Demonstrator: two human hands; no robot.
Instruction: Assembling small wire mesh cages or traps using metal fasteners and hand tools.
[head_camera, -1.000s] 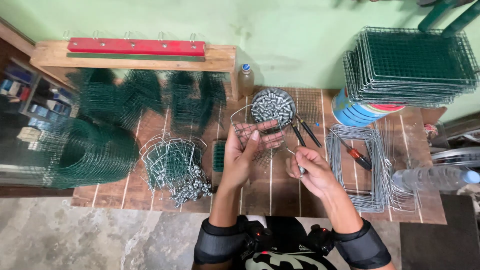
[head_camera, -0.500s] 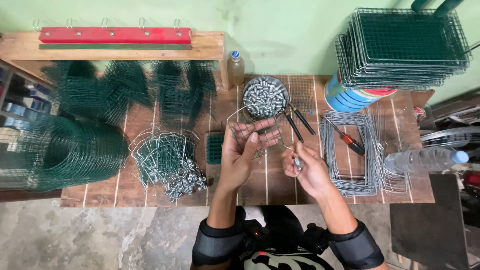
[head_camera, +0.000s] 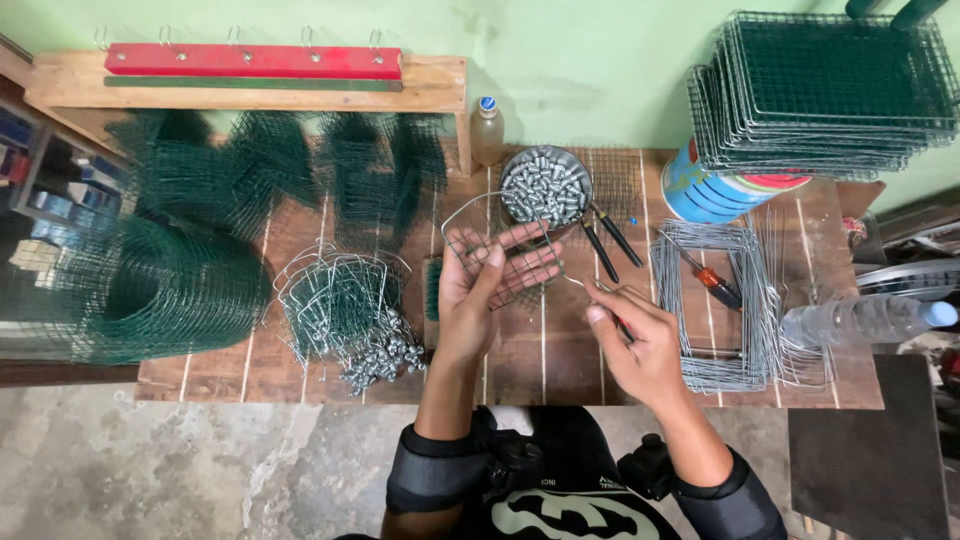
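Observation:
My left hand (head_camera: 490, 290) holds a small wire-mesh piece with a bent wire frame (head_camera: 480, 225) up over the wooden table (head_camera: 520, 370). My right hand (head_camera: 630, 340) grips a thin wire end and a dark-handled tool (head_camera: 615, 318) at the mesh piece's right side. A round metal bowl of small silver pieces (head_camera: 545, 185) sits just beyond my hands. Two dark-handled tools (head_camera: 605, 240) lie next to the bowl.
Finished wire-mesh pieces with metal ends (head_camera: 350, 310) pile up at the left. A roll of green mesh (head_camera: 130, 290) and cut green mesh (head_camera: 270, 170) lie further left. Bent wire frames (head_camera: 715, 300), a screwdriver (head_camera: 710, 282), a plastic bottle (head_camera: 860, 320) and stacked mesh panels (head_camera: 830, 85) stand right.
My hands and the mesh piece have stayed over the middle of the table, with the right hand working slightly lower at the wire. The camera view has shifted a little.

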